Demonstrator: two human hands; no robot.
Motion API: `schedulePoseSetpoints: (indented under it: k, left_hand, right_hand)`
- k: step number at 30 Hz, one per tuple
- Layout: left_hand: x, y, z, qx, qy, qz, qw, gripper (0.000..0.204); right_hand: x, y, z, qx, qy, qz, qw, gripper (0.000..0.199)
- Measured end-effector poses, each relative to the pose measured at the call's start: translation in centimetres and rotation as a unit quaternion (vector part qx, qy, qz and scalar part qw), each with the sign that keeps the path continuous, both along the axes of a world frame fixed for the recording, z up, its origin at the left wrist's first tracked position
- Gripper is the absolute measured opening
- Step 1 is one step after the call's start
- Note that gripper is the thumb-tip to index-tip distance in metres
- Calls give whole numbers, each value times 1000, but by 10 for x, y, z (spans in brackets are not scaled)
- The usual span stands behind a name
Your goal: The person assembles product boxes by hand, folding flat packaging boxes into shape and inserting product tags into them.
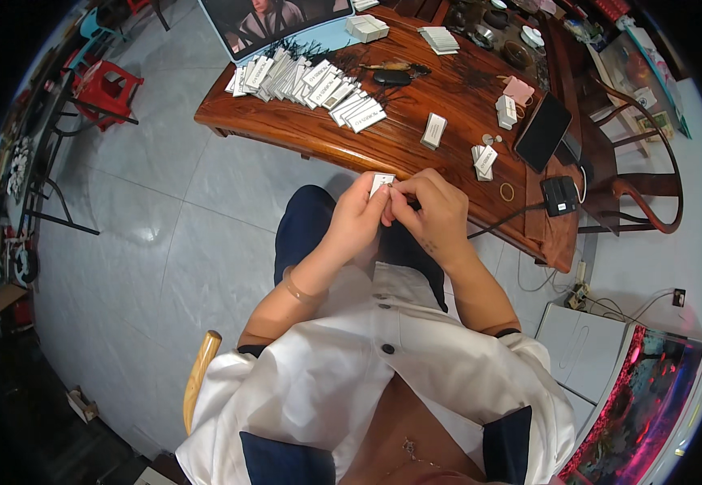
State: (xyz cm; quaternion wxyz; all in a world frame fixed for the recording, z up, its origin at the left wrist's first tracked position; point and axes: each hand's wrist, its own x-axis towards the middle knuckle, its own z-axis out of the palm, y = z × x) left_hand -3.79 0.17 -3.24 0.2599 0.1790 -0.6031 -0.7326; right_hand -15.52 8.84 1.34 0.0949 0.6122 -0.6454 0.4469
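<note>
A small white tag [380,181] is held between the thumb and fingers of my left hand [353,212], just off the table's front edge. My right hand [434,204] meets it there, thumb and fingertips pinched together at the tag's right side. What sits in that pinch is too small to make out. On the table ahead, a neat stack of tags [433,130] lies nearest my hands. A long overlapping row of white tags [311,85] with black strings [302,50] spreads to the left. Another small pile of tags [484,162] is to the right.
The wooden table [416,97] also bears a screen [278,20], a dark key fob [391,77], a phone [542,133], a black box-shaped device [559,196] with a cable, a rubber band [507,191] and more tag stacks [438,40]. A wooden chair [650,162] stands right.
</note>
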Motion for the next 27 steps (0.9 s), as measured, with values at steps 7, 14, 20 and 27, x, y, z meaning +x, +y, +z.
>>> schedulePoseSetpoints:
  k: [7,14,20,27]
  left_hand:
    - [1,9,10,-127,-44,69,989,15]
    - [1,9,11,-214,-58,100,970,14]
    - [0,9,12,-308,-47,127,942,14]
    - [1,1,10,-375,-38,160,912,15]
  right_hand:
    - [5,-1,2,22,-8,-25,999,14]
    - [8,-3,1,28,-25,-39,999,14]
    - [10,-6,-1,20,-36,-44,998,13]
    - [15,-9,-1,24,-117,-39,992,11]
